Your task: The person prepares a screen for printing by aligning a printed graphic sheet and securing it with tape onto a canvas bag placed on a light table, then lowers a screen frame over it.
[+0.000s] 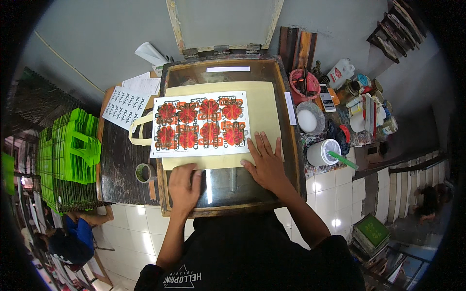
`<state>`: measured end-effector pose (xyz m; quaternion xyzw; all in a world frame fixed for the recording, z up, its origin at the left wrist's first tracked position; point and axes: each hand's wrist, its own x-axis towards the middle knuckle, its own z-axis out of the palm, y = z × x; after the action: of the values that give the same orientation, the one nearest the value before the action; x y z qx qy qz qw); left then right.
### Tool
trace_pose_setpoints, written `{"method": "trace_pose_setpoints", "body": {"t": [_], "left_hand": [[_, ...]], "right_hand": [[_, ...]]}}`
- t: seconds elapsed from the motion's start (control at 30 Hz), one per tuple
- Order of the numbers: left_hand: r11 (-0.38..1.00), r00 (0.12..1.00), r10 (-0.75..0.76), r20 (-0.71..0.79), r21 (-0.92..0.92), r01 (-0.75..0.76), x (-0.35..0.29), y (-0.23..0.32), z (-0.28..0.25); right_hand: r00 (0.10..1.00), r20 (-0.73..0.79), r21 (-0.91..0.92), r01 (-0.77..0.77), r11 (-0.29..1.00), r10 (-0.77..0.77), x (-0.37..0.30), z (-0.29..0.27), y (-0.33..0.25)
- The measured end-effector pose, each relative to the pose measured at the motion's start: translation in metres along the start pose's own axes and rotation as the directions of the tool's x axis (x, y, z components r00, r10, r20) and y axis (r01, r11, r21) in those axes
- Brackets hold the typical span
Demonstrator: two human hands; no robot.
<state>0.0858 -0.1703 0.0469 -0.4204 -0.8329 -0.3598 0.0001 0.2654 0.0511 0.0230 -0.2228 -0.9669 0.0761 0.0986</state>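
Note:
A cream cloth tote bag (262, 111) lies flat on the glass of a wood-framed table (225, 186), its handles (141, 132) reaching out past the left side. On top of the bag rests a white sheet (194, 151) printed with rows of red and orange flower shapes and dark lettering. My left hand (183, 186) is curled at the bag's near edge, the fingers bent over the cloth; what lies under them is hidden. Flat on the bag's near right corner is my right hand (268, 167), fingers spread, just right of the sheet.
A hinged screen frame (223, 24) stands raised at the back. Tape roll (144, 172) and lettered sheets (125, 109) lie left, beside green bags on a rack (73, 145). Right are a white tub (323, 153), phone (327, 98), pink bucket (304, 83) and several cans. Another person (73, 242) sits lower left.

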Motion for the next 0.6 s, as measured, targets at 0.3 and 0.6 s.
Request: {"method": "trace_pose_setpoints", "body": {"t": [0.3, 0.6], "left_hand": [[0.971, 0.938, 0.221, 0.267, 0.035, -0.238, 0.016, 0.009, 0.032], [0.973, 0.941, 0.196, 0.277, 0.066, -0.222, 0.016, 0.005, 0.047]], "right_hand": [[0.998, 0.01, 0.089, -0.056, 0.994, 0.055, -0.009, 0.012, 0.001], [0.998, 0.009, 0.104, -0.059, 0.993, 0.059, -0.01, 0.016, 0.003]]}}
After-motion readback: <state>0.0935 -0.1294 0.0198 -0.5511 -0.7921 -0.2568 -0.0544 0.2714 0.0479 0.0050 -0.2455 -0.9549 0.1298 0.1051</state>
